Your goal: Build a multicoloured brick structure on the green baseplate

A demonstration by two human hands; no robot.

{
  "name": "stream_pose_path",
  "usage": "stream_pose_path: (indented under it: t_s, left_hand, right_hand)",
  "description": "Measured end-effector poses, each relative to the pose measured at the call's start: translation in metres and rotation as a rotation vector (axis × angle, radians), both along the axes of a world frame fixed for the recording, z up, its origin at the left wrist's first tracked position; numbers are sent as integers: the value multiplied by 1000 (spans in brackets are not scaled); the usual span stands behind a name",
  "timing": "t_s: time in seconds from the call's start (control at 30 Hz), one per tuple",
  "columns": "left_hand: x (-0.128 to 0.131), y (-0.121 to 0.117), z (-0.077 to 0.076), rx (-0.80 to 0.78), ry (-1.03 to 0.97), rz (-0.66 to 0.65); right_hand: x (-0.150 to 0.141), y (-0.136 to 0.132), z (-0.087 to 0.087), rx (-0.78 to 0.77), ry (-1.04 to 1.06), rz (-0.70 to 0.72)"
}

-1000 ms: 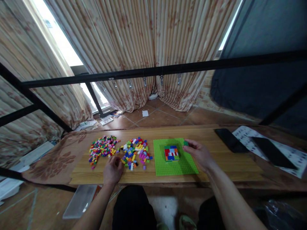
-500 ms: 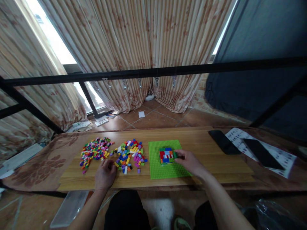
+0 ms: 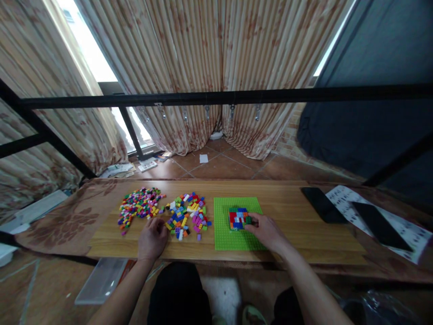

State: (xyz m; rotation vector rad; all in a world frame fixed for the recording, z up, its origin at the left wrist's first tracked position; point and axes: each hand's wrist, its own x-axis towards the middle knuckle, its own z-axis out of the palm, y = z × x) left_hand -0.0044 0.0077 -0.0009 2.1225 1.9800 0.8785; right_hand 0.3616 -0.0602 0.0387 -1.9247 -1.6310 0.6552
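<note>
My right hand [image 3: 265, 230] pinches a dark green toy brick [image 3: 248, 220] at the right side of a built block of bricks [image 3: 237, 218]. That block shows red, blue, white, orange and green on top and sits on a light green studded baseplate [image 3: 223, 241]. Whether the green brick is pressed down on the block, I cannot tell. My left hand [image 3: 152, 238] rests on the table, fingers curled together, at the left edge of a loose heap of larger bricks [image 3: 184, 216]. What its fingertips hold, if anything, is hidden.
Smaller bricks [image 3: 138, 205] lie heaped at the left of the wooden tabletop [image 3: 287, 203]. Two dark flat panels [image 3: 323, 204] and a printed sheet [image 3: 414, 246] are on the right. A black rail [image 3: 216, 98] crosses beyond the table. Below its front edge is a clear plastic container [image 3: 99, 282].
The whole view has shifted slightly. My right hand, with the green brick, has moved a little nearer along the block's right side. My left hand stays by the heap, still curled.
</note>
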Motion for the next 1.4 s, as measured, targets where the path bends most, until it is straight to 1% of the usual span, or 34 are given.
stream_pose_path:
  t_s: [0.1,0.17,0.3,0.5,0.63,1.0,1.4]
  left_hand:
    - [1,-1,0,10,-3,-1]
    - [2,-1,0,16,-3,5]
    - [3,-1,1,4,-4,12]
    - [2,0,0,15,7,1]
    - [3,-1,0,14,5,7]
    - [4,-2,1,3,-4,26]
    - [5,-2,3,4,1,23]
  right_hand:
    - [2,-2,1,2,22,29]
    - [6,-2,1,19,43,20]
    - [14,2,-5,64,52,-48]
    - [15,9,-17,7,158,-129]
    - [14,11,-19,0,211,-148]
    - [9,12,-15,-10,370,-230]
    - [4,11,-7,-43,426,-264]
